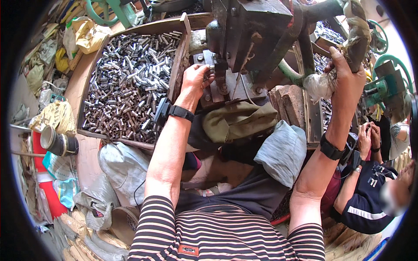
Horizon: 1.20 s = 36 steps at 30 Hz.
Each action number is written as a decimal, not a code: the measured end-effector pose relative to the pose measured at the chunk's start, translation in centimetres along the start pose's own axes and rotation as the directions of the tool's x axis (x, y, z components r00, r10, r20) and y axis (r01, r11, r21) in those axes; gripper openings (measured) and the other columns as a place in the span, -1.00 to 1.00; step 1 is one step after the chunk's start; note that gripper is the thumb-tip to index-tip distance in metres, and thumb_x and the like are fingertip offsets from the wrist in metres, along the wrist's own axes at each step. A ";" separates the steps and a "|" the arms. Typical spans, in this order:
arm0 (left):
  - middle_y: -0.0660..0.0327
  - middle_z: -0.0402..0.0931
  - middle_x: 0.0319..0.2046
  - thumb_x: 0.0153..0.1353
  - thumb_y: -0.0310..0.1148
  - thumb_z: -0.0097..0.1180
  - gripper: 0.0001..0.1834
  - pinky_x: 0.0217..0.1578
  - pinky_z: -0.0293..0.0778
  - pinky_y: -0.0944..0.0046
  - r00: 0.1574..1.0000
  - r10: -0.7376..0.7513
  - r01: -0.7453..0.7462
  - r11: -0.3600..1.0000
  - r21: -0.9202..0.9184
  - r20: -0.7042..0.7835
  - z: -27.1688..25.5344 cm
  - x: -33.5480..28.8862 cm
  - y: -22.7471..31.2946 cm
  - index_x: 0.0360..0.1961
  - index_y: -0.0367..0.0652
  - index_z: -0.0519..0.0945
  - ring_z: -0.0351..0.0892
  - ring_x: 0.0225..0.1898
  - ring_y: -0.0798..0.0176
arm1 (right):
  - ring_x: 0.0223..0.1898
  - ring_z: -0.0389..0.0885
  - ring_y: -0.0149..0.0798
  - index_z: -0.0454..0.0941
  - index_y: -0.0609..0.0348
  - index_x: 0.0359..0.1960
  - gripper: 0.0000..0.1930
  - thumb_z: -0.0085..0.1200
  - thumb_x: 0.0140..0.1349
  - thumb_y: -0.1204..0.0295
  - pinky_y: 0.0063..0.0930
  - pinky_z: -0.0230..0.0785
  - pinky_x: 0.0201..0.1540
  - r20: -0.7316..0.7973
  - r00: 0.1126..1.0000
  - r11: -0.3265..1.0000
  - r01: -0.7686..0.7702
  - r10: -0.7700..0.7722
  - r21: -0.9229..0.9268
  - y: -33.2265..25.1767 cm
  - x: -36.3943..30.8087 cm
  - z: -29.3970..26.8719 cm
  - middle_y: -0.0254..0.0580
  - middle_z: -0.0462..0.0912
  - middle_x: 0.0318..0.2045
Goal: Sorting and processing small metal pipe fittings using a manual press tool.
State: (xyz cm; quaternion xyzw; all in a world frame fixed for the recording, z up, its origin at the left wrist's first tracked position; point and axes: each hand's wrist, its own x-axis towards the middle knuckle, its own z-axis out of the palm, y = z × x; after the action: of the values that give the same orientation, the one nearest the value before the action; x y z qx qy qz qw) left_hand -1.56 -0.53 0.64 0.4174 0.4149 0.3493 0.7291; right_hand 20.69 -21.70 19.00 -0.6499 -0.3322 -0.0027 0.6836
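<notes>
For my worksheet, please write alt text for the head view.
A person's left hand is low at a dark machine; the right hand holds its wrapped lever. A wooden tray of small metal tubes sits at left.

Black-and-cream striped shirt [235, 228], orange patch [188, 250], black wrist straps [181, 113].

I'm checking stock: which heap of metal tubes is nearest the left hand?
The big heap in the wooden tray beside the left hand; the heaps at right lie across the press.
</notes>
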 end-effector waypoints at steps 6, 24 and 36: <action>0.24 0.50 -0.36 0.31 -0.33 -0.01 -0.79 -0.42 0.57 0.41 0.994 0.103 -0.107 0.971 0.214 0.031 0.9 -1.1 0.4 -0.18 -0.27 0.49 0.57 -0.37 0.36 | -0.59 0.48 -0.51 0.55 0.27 -0.39 -0.85 0.23 0.09 0.46 -0.62 0.30 -0.52 -0.018 1.000 1.000 0.020 -0.020 0.007 1.1 -1.4 0.4 -0.33 0.56 -0.59; 0.14 0.48 -0.36 0.24 -0.37 0.06 -0.75 -0.50 0.59 0.35 0.996 0.084 -0.084 0.996 0.013 0.031 -0.1 -0.5 1.9 -0.16 -0.34 0.40 0.59 -0.43 0.28 | -0.60 0.48 -0.49 0.57 0.26 -0.48 -0.89 0.21 0.10 0.49 -0.62 0.29 -0.52 0.087 0.993 0.994 -0.083 0.077 0.071 0.0 -0.9 -0.1 -0.30 0.57 -0.61; 0.23 0.49 -0.46 0.17 -0.31 0.21 -0.77 -0.51 0.54 0.40 0.981 0.191 -0.194 0.936 0.293 0.040 -1.0 0.1 1.7 -0.33 -0.26 0.50 0.53 -0.54 0.39 | -0.63 0.49 -0.46 0.55 0.25 -0.46 -0.91 0.22 0.08 0.51 -0.60 0.33 -0.53 0.045 0.997 0.988 -0.073 0.067 0.139 1.0 -1.4 0.1 -0.29 0.55 -0.62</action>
State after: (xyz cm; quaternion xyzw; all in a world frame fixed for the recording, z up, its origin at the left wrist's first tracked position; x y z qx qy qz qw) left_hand -2.70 0.56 1.86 0.5623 0.4155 0.3504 0.6232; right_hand 20.03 -22.07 17.43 -0.6113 -0.3221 0.0576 0.7206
